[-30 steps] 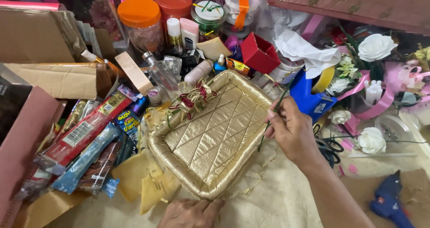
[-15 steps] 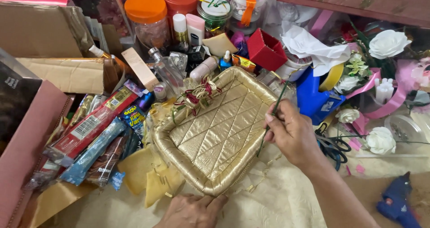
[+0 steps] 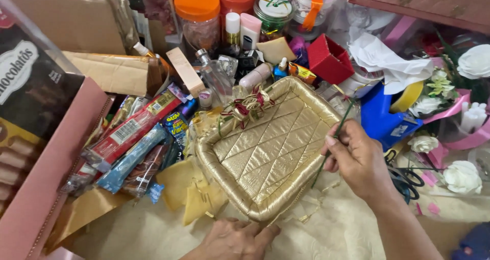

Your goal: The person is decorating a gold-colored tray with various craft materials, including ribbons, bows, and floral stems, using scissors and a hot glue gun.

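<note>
— Since a second ago, what has shifted?

— Little on the desk itself: the gold quilted tray [image 3: 265,153] sits a touch lower and more central in the head view, and the person's left hand [image 3: 232,239] has come further in at the bottom edge, fingertips now touching the tray's near corner. The right hand [image 3: 357,160] stays at the tray's right rim.

— What is each hand's grip doing?

— The right hand's grip is closed, fingers pinched together on a thin green stem [image 3: 332,142] that runs up along the tray's right edge. The left hand lies flat with fingers spread apart, holding nothing, pressing by the corner of the tray.

— And where does the tray lie?

— It rests tilted diamond-wise on cream fabric [image 3: 326,229] in the middle of the crowded desk, empty inside, with a red-and-gold ribbon bow [image 3: 247,106] fixed at its far-left rim.

— What surrounds it?

— To the left, a heap of wrapped snack bars [image 3: 138,147] beside a pink box [image 3: 46,178] and brown cardboard [image 3: 109,71]. Behind, two orange-lidded jars [image 3: 198,15], small bottles and a glass perfume flask [image 3: 214,76]. A small red box [image 3: 329,61] stands just past the tray's far corner, with crumpled white paper [image 3: 388,61] near it. To the right, a blue bag [image 3: 380,117], black scissors [image 3: 406,176] and white artificial roses [image 3: 462,176] among pink ribbon [image 3: 449,112].
</note>
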